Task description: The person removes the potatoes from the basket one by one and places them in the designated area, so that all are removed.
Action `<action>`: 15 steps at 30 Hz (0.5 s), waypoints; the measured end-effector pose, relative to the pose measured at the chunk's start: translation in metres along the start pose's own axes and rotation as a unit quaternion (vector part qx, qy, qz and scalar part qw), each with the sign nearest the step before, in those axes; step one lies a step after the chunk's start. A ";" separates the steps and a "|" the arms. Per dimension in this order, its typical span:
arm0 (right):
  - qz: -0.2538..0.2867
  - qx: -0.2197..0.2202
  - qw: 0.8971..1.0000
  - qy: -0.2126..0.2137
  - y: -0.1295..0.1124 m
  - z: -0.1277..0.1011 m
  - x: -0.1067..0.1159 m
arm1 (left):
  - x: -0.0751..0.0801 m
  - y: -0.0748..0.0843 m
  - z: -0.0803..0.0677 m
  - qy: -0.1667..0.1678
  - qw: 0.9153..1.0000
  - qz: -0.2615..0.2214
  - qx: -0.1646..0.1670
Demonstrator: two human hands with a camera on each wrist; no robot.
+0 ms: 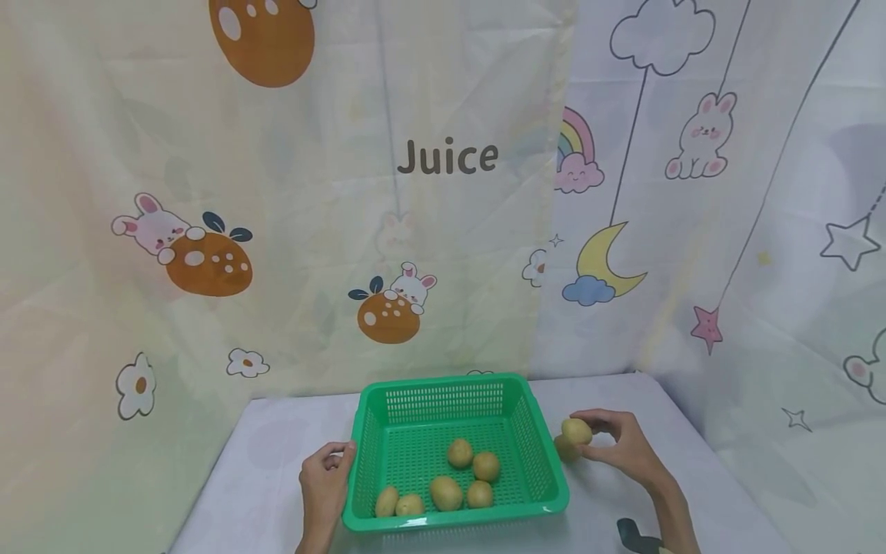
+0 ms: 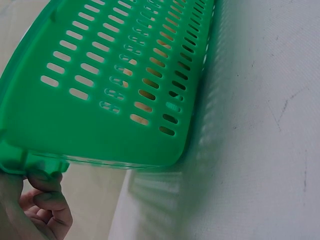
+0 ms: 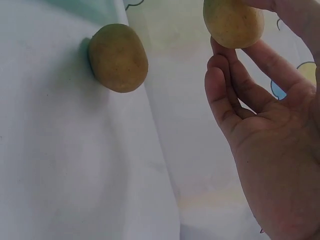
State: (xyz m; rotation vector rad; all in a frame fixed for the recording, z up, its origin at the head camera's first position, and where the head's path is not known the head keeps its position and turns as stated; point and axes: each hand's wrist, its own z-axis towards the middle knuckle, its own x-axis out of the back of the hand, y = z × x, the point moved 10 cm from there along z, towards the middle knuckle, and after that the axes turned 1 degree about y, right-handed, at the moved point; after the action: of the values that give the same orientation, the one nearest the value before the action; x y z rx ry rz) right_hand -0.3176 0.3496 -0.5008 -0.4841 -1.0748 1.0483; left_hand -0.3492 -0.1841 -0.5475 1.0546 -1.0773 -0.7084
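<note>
my right forearm shows at the bottom edge, a dark piece beside it. my left hand grips the left rim of a green basket, fingers curled at its edge. six potatoes lie inside, most toward the near side. to the right, my right hand pinches a held potato above the table; a second potato rests there, just beside the basket. behind hangs a printed cloth lettered "juice".
</note>
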 end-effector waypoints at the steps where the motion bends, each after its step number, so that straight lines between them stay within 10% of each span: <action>1: -0.001 -0.002 1.000 0.000 0.002 0.000 0.000 | 0.000 0.000 0.000 -0.001 1.000 -0.001 -0.001; 15: 0.002 -0.001 1.000 0.009 0.009 -0.004 0.008 | 0.001 0.003 -0.001 0.000 1.000 -0.007 -0.010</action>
State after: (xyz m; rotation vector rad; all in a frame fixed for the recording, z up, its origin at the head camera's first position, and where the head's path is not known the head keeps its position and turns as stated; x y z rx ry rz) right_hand -0.3171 0.3617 -0.5053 -0.4973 -1.0593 1.0452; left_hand -0.3484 -0.1838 -0.5440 1.0453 -1.0613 -0.7287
